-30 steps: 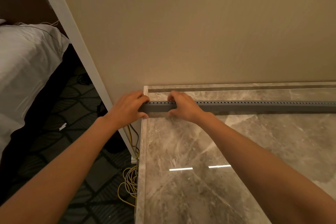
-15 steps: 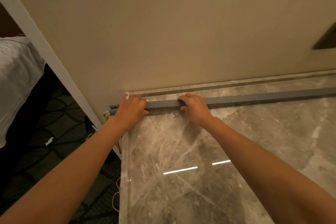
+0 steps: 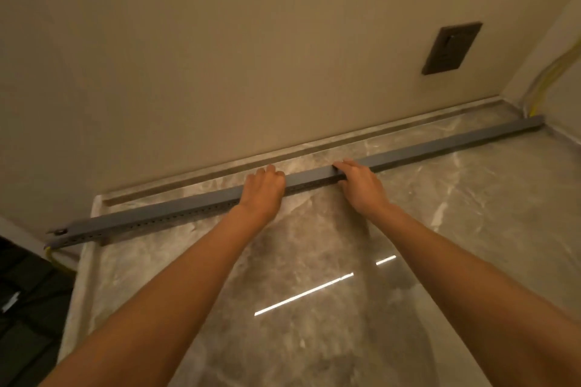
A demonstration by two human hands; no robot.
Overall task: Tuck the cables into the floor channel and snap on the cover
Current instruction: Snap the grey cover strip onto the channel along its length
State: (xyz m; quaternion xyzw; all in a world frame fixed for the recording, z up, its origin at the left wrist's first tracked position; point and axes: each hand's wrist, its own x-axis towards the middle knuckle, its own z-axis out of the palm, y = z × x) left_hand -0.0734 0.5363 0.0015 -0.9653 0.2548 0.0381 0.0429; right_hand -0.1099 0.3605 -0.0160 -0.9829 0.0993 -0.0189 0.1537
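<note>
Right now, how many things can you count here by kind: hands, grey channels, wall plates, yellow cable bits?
Hands: 2, left hand and right hand
Grey channel: 1
Dark wall plate: 1
Yellow cable stretches: 2, left and right
Total: 6

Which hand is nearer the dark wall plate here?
Right. The right hand presses on the grey channel toward the plate's side of the wall; the left hand sits further along the channel, away from it.
</note>
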